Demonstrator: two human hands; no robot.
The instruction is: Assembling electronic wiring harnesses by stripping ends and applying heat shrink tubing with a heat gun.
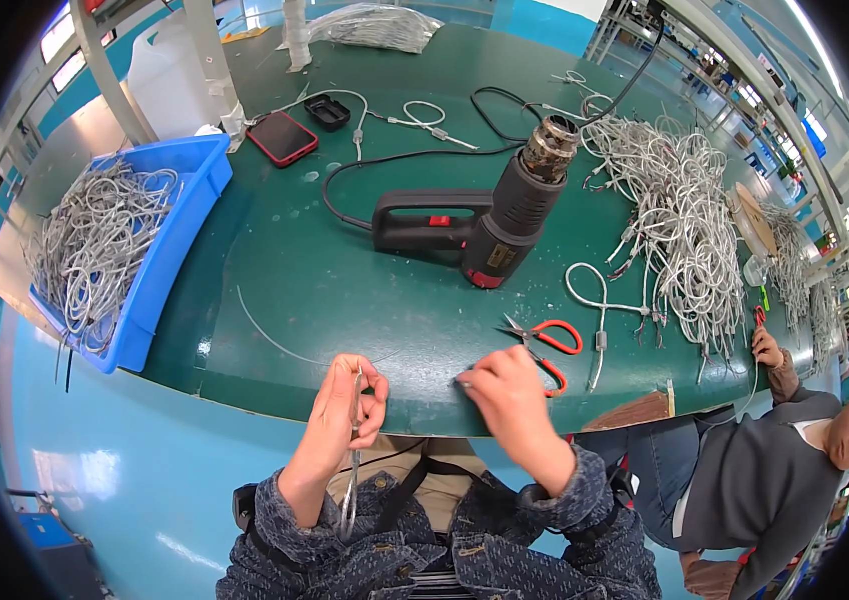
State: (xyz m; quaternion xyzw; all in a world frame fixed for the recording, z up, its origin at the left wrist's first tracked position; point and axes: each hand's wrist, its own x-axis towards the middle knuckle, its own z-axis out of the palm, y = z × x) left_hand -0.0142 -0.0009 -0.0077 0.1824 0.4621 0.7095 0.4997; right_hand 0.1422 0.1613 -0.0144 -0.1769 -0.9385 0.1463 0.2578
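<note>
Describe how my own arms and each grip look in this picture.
Your left grip and right grip are bare hands, with no gloves on either. Both arms are covered by long, dark blue, denim-like sleeves with a paler flecked pattern: the left sleeve and the right sleeve each end near the wrist.

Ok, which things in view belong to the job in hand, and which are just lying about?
Likely belonging: glossy grey cable in the left hand, blue plastic bin of tangled grey cables, heaped grey cables at right, black-and-red heat gun, red-handled metal scissors.

Probably just lying about: red-edged black phone, small open black case, white plastic jug.
</note>
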